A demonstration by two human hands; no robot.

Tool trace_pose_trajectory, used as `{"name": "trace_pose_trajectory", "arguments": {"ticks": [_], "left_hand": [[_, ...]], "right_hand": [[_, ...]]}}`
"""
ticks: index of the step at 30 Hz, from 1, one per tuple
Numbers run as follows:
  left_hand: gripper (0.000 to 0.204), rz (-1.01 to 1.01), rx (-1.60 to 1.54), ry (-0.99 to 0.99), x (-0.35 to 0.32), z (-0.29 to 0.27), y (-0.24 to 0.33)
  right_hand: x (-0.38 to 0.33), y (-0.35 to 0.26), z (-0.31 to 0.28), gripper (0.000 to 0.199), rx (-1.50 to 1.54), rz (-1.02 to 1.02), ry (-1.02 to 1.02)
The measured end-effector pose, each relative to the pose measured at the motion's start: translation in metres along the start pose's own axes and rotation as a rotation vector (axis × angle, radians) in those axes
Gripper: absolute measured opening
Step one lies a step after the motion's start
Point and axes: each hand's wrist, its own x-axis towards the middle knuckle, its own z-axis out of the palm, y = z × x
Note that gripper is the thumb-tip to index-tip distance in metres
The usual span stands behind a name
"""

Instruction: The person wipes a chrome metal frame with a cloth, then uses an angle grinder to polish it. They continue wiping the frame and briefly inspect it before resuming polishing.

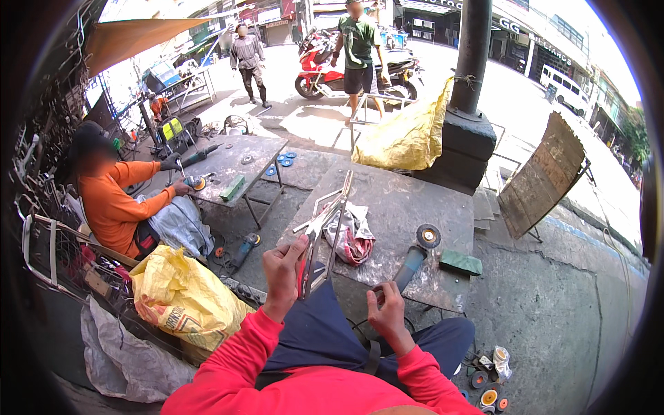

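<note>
My left hand [280,273] is closed around a narrow metal frame [330,220] of thin bars, tilted up over the near edge of the worktable [394,200]. A red part shows beside the fingers. My right hand [388,312] has its fingers curled together just below the rear end of an angle grinder [411,268]; what they hold, if anything, I cannot make out. The grinder lies on the table with its round disc [428,236] facing up. Behind the frame rests a crumpled red and white cloth [354,238]. A green block [460,263] lies right of the grinder.
At left, a person in orange [114,200] works with a grinder at another table [235,162]. Yellow sacks [183,294] lie near my left arm. Discs [488,397] sit on the ground at right. A post [472,62] stands beyond; two people stand near a red motorcycle [325,76].
</note>
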Motion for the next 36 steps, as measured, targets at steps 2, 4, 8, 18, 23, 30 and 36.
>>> {"name": "trace_pose_trajectory", "arguments": {"ticks": [2, 4, 8, 18, 23, 30, 36], "left_hand": [[0.03, -0.003, -0.033, -0.005, -0.007, 0.005, -0.002], [0.03, -0.017, -0.032, -0.005, -0.012, 0.01, -0.004], [0.033, -0.02, -0.021, -0.029, -0.024, 0.02, -0.005], [0.038, -0.02, 0.012, -0.204, -0.043, 0.03, -0.028], [0.035, -0.064, -0.044, -0.223, -0.05, 0.029, -0.039], [0.026, -0.186, -0.223, -0.427, -0.049, 0.014, -0.038], [0.022, -0.291, -0.179, -0.528, -0.041, -0.006, -0.04]], "right_hand": [[0.009, -0.037, 0.005, 0.019, 0.073, -0.09, -0.032], [0.019, -0.067, 0.007, 0.026, 0.139, -0.16, -0.048], [0.038, -0.105, 0.007, 0.046, 0.221, -0.267, -0.035], [0.045, -0.12, 0.024, 0.058, 0.355, -0.159, 0.05], [0.048, -0.111, 0.039, 0.049, 0.492, -0.124, 0.144], [0.045, -0.109, 0.041, 0.042, 0.536, -0.066, 0.104], [0.044, -0.114, 0.047, 0.038, 0.548, -0.085, 0.174]]}}
